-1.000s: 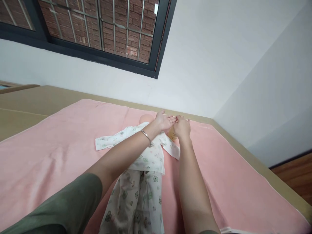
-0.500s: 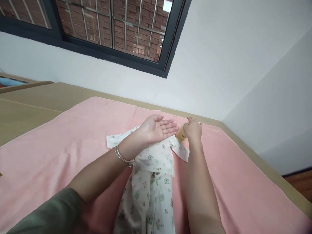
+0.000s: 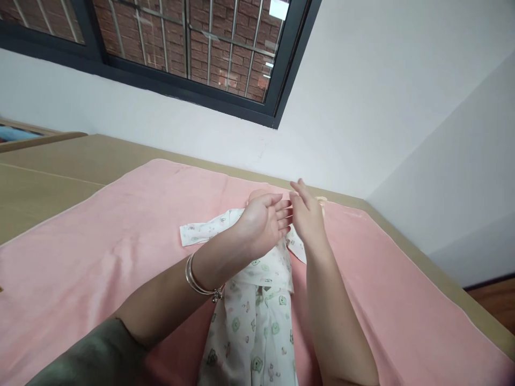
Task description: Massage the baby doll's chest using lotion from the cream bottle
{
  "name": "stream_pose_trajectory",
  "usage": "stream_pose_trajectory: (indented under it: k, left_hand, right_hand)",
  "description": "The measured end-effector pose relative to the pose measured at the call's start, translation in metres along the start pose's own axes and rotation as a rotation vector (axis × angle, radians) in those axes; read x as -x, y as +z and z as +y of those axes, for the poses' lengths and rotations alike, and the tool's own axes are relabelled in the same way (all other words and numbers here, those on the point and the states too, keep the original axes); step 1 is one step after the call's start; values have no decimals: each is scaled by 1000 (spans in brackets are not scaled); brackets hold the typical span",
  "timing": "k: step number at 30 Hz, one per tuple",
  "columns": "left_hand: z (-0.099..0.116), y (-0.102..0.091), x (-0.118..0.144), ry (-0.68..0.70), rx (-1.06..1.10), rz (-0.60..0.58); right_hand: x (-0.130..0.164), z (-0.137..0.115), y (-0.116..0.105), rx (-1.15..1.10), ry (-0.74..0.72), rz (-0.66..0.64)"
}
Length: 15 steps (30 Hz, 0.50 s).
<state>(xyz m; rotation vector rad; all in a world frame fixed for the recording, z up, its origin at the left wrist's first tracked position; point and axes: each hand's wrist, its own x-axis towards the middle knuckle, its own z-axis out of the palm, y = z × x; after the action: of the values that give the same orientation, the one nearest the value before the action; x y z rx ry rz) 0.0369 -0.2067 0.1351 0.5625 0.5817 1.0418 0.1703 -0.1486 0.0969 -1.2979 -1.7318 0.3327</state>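
My left hand (image 3: 265, 222) is held palm up and slightly cupped, fingers apart, above the top of a white baby outfit (image 3: 257, 327) printed with green animals. Close against its fingertips is my right hand (image 3: 308, 214), its fingers stretched out and nothing visible in them. The outfit lies flat, with one sleeve (image 3: 205, 228) spread to the left. Behind my left hand a rounded pinkish shape (image 3: 257, 194) shows at the neck end; its kind is hidden. A small cream-coloured piece (image 3: 322, 200) peeks out beyond my right hand, mostly covered.
A pink blanket (image 3: 120, 225) with some wrinkles covers most of the tan surface (image 3: 72, 155). At the back rises a white wall (image 3: 193, 131) with a dark-framed window (image 3: 181, 86). A wooden edge (image 3: 52, 140) stands at the far left.
My right hand has left the yellow bottle and moved left to my left hand's fingertips. My left hand has curled a little. The bottle's body is now hidden.
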Motion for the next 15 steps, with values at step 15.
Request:
stream_pose_trajectory:
  k: [15]
  left_hand:
    - [-1,0,35,476,-364,112]
  right_hand:
    - [102,-99,4,-313,-403,-352]
